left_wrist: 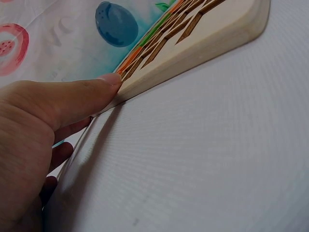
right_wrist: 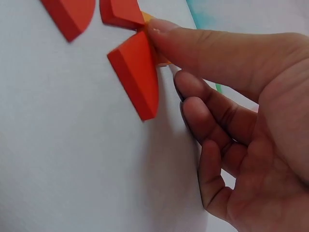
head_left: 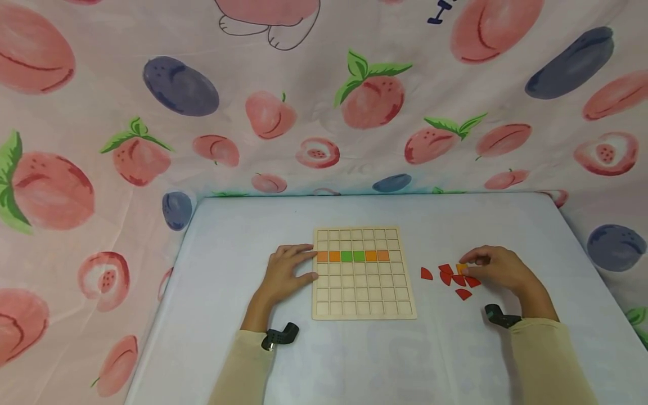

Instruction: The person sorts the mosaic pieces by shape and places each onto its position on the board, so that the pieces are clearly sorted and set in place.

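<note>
A pale wooden grid board (head_left: pixel 359 293) lies on the table. Several orange and green square tiles (head_left: pixel 352 256) fill cells side by side in its third row from the far edge, starting at the left. My left hand (head_left: pixel 286 273) touches the board's left edge with its thumb and fingertips, the fingers fairly straight. To the right of the board, my right hand (head_left: pixel 498 271) pinches an orange square tile (head_left: pixel 461 268) between thumb and fingers. That tile is partly covered by the thumb in the right wrist view. Red quarter-round pieces (head_left: pixel 463 294) lie loosely close to it.
One red piece (head_left: pixel 427 274) lies apart, between the board and the other red pieces. A white cloth (head_left: pixel 364 360) covers the table. Behind it hangs a fruit-print cloth (head_left: pixel 314 73). Dark wrist cameras (head_left: pixel 282 336) sit on both forearms.
</note>
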`<state>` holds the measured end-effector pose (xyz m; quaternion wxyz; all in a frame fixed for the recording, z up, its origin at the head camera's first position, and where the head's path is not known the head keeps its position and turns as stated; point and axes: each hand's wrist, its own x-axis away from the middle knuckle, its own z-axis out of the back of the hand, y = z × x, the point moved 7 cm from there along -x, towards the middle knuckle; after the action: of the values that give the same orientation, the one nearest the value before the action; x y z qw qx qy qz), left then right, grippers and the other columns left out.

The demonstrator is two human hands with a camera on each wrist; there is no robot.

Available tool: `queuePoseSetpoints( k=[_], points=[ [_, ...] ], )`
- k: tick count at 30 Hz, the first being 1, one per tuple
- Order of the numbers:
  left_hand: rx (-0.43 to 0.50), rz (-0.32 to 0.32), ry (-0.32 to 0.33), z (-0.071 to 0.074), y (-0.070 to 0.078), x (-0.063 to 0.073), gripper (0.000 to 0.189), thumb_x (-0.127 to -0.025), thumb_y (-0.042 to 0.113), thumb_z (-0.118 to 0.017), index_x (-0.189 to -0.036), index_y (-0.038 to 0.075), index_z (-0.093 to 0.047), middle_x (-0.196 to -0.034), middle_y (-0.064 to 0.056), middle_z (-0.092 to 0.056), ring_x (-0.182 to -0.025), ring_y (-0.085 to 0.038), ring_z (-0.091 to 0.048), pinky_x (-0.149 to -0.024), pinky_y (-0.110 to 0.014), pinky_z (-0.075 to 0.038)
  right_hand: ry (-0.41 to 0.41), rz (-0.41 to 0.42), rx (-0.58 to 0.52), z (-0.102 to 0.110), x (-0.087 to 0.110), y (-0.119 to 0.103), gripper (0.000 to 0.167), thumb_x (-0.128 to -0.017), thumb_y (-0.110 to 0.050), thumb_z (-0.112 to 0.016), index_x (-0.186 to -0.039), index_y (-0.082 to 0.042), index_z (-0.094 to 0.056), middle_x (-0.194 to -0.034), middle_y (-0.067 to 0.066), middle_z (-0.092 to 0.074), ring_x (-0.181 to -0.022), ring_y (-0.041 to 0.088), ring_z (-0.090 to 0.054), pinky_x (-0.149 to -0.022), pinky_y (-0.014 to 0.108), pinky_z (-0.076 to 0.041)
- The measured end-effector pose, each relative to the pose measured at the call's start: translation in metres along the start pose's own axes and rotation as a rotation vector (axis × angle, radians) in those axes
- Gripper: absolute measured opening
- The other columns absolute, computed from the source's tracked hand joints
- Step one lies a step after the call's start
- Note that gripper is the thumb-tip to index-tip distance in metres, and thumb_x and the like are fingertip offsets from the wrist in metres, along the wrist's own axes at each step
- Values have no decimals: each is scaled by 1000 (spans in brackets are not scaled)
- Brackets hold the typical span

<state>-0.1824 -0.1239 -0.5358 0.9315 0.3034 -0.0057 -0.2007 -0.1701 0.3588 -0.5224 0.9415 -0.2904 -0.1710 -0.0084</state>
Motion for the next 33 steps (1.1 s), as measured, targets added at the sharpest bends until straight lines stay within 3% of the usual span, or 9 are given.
queuePoseSetpoints(
  k=[14,19,24,33],
  points=[
    [7,5,-8,-1,-3,-1,55,-87,43,-77,-137,23,-66,-149,6,-57,-131,-21,-47,-106,-49,-35,28,-28,-21,-3,0,0,36,-87,-43,-79,-109,-14,-74,-102,7,-63,-100,27,-51,-75,35,-43],
    [8,4,-9,-1,-4,-1,55,-87,43,-77,-138,24,-66,-149,6,-57,-131,-21,-47,-106,-49,-35,72,0,-42,-1,5,-2,33,-88,-39,-79,-108,-14,-73,-99,6,-65,-96,24,-53,-75,32,-44],
    [8,4,-9,-1,-4,-1,55,-88,44,-76,-138,25,-66,-149,7,-57,-131,-20,-47,-105,-48,-35,106,20,-71,1,9,-8,31,-91,-37,-78,-110,-14,-73,-100,6,-70,-92,22,-58,-73,27,-49],
    [25,12,-20,-1,-1,-1,55,-87,42,-77,-137,23,-66,-149,5,-57,-132,-22,-47,-107,-49,-34,120,27,-157,-5,9,-26,34,-93,-40,-74,-114,-14,-71,-105,10,-72,-93,22,-63,-72,28,-54]
  ],
)
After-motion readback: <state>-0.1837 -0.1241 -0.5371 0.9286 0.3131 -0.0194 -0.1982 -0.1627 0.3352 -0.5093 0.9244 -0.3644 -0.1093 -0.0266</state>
